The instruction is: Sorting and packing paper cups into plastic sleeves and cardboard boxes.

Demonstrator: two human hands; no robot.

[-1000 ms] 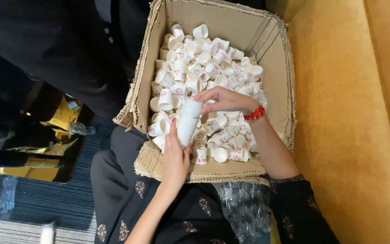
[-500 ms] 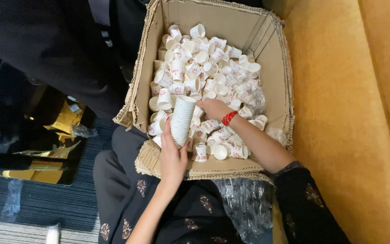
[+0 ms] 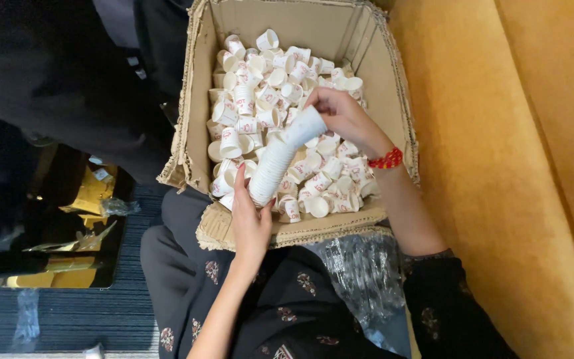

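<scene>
Both my hands gripped the stack of paper cups [image 3: 279, 159], left hand [image 3: 250, 223] clasping its six o'clock end, right hand [image 3: 343, 116] its one o'clock end, over the cardboard box [image 3: 194, 133].

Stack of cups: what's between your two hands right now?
In the head view, only the stack of nested white cups spans them: left hand grips its lower end, right hand its top, over the loose cups in the cardboard box.
</scene>
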